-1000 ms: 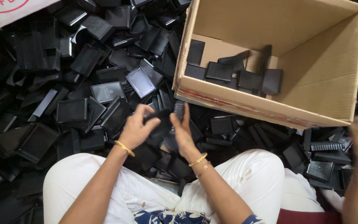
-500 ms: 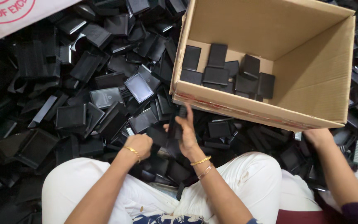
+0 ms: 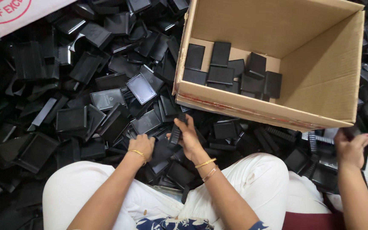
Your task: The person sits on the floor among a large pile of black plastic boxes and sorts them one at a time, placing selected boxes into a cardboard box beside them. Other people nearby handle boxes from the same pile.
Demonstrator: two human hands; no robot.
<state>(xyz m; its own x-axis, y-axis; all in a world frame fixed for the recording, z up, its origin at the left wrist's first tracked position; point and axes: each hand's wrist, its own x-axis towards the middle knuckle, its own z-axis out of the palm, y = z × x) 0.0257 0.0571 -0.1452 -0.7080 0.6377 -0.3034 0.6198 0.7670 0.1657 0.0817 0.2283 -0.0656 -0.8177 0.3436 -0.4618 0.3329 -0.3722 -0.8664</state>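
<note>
A big heap of black plastic trays and lids (image 3: 107,98) covers the floor in front of my knees. My right hand (image 3: 189,137) is closed around a narrow black ribbed piece (image 3: 175,134), held upright just below the front wall of the cardboard box (image 3: 256,111). My left hand (image 3: 140,145) is curled with fingers dug into the black pieces beside it; whether it grips one is hidden. Several flat black pieces (image 3: 231,72) lie stacked on the box floor.
Another person's hand (image 3: 352,147) reaches into the pile at the right, below the box corner. A white sheet with red print (image 3: 9,17) lies at the top left. My white-clad knees (image 3: 252,179) frame the near pile.
My right hand has lifted a narrow black piece a little toward the box. My left hand has pulled back into the pile. The other person's hand has moved left, closer to the box.
</note>
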